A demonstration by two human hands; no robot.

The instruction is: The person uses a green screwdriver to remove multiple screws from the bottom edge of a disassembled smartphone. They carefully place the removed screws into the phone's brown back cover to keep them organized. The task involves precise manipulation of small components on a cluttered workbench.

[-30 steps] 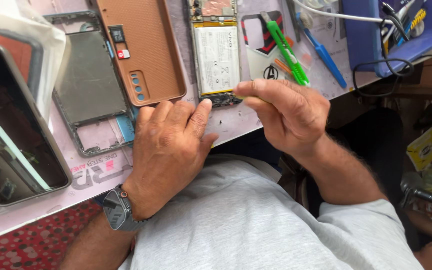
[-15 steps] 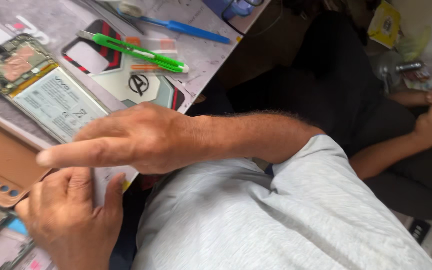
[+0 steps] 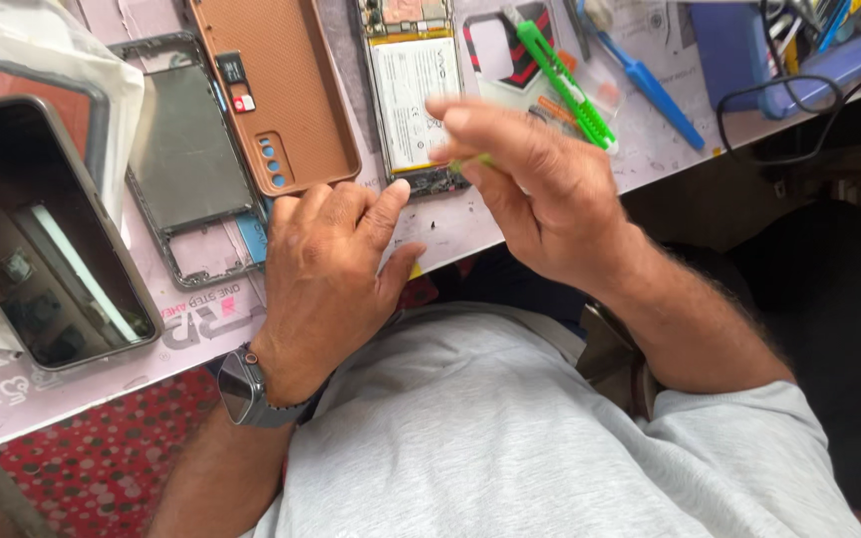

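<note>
Here's the opened phone (image 3: 414, 95) lying face down on the grey work mat (image 3: 470, 224), its pale battery showing and its lower edge right at the person's fingertips. The left hand (image 3: 336, 274) is flat on the mat with fingers spread, its forefinger touching the phone's bottom corner to steady it, gripping nothing. The right hand (image 3: 535, 189) hovers just over that same bottom edge, thumb and fingers pinched on something small and green (image 3: 472, 161); it looks like a slim tool or pick, though it's too blurred to say which. So this reads to me as the working step at the phone's lower end, probably around the bottom board. The next move, I'd judge, calls for a steady left hand and a careful, small placement of that tip. Just beside the phone sits the orange back cover (image 3: 276, 85), then a bare middle frame (image 3: 186, 164), and at far left a dark screen panel (image 3: 47, 239). A green-handled tool (image 3: 562, 80) and a blue one (image 3: 650, 88) lie above.
</note>
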